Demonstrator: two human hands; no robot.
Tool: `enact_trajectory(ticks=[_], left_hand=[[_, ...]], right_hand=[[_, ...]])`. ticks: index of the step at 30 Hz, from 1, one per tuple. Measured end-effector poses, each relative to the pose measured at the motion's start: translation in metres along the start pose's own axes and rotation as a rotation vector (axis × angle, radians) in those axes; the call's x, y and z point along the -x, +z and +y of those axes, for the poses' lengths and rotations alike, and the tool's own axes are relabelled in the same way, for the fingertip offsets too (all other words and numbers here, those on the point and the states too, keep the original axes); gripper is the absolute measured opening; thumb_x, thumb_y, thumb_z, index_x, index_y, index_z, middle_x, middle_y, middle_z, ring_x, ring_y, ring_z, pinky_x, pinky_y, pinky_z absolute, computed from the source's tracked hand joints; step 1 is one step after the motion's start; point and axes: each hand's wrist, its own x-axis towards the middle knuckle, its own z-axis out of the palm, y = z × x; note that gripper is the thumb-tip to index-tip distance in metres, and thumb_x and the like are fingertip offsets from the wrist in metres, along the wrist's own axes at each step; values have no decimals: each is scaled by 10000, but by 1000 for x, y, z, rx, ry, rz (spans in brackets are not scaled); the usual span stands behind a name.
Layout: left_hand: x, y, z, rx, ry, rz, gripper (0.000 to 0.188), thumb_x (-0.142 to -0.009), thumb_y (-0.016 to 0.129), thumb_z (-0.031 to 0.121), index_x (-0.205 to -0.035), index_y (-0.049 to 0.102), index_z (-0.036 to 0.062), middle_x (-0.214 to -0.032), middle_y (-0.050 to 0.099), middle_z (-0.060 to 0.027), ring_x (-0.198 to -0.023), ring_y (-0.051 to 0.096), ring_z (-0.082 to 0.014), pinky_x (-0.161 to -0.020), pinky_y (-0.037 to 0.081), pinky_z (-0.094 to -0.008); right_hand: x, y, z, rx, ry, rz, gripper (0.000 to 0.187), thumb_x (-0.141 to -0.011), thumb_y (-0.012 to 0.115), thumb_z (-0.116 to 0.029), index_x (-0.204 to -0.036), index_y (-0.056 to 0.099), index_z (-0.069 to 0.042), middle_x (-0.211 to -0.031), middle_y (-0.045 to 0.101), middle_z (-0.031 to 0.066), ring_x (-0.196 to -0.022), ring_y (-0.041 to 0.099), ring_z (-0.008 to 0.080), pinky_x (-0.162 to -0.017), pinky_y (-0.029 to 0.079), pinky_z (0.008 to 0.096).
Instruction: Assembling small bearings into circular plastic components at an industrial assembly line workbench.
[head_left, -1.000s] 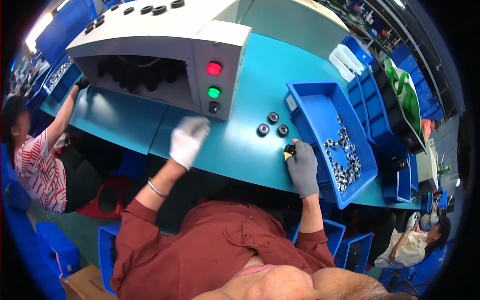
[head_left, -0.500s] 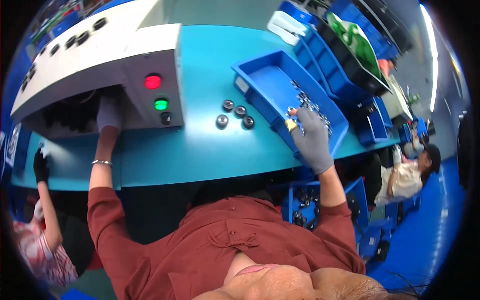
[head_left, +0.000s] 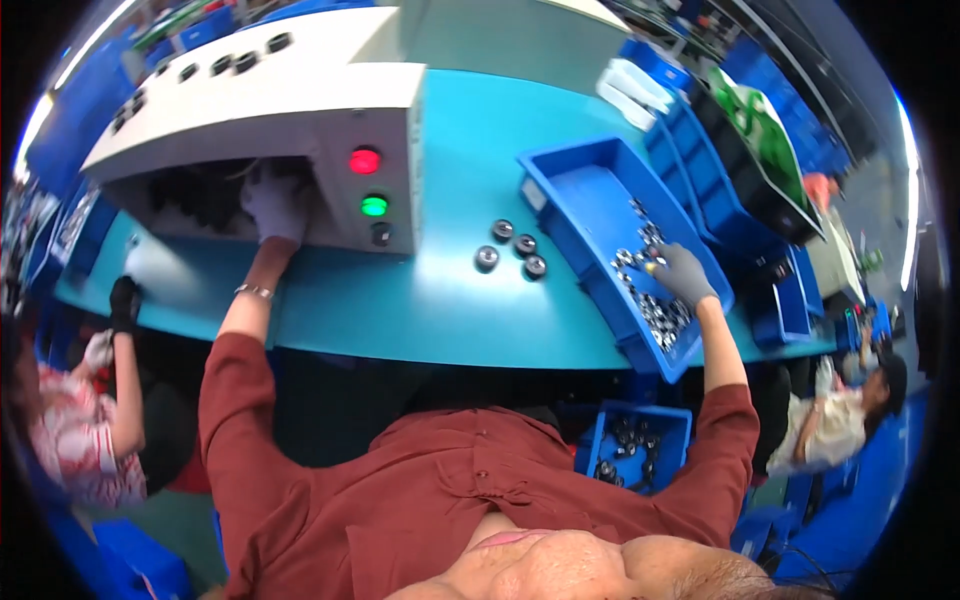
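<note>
My left hand (head_left: 273, 205), in a pale glove, reaches into the dark opening of a white machine (head_left: 375, 125). Its fingertips are lost in the shadow, among dark shapes I cannot make out. To the right, my right hand (head_left: 684, 275), in a grey glove with a yellow fingertip, is over a blue tray (head_left: 570, 225). Its fingers are drawn together at small shiny metal parts (head_left: 662, 318); what they hold, if anything, is too small to tell. Between the hands, several black round pieces (head_left: 525, 244) with pale centres stand on the teal table (head_left: 440, 310).
Red (head_left: 365, 160) and green lamps (head_left: 374, 205) glow on the machine's front, above a black knob (head_left: 381, 234). More black pieces (head_left: 246, 62) lie on its top. Blue bins (head_left: 690, 180) flank the tray; another bin (head_left: 640, 440) sits below the table edge. Co-workers sit at both sides.
My right hand has shifted within the tray, away from the tray's near left wall, and more metal parts show. My left hand stays in the machine's opening. The whole view has shifted.
</note>
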Motion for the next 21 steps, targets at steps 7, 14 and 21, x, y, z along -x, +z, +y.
enact_trajectory(ticks=[7, 14, 21], left_hand=[[-9, 28, -3, -23, -43, 61, 234, -758, 760, 384, -914, 785, 211, -1488, 470, -131, -1376, 388, -378, -1076, 267, -669], [-19, 36, 25, 252, 166, 123, 223, -790, 713, 301, -957, 762, 161, -1186, 651, -106, -1066, 610, -368, -742, 511, -508], [-5, 57, 41, 562, 395, 63, 327, -877, 606, 213, -1147, 650, 34, -1122, 662, -154, -1067, 611, -337, -830, 504, -493]], right_hand=[[-38, 34, 36, 67, 26, -42, 356, -863, 649, -275, -1150, 627, -65, -1128, 639, 235, -1066, 587, 439, -914, 483, 540], [-25, 45, 29, -132, -45, -81, 409, -873, 656, -276, -1215, 628, -53, -1128, 643, 228, -1060, 599, 415, -908, 483, 466], [-18, 38, -2, -122, -104, -181, 455, -861, 690, -281, -1246, 613, -51, -1139, 592, 233, -1013, 589, 389, -889, 484, 441]])
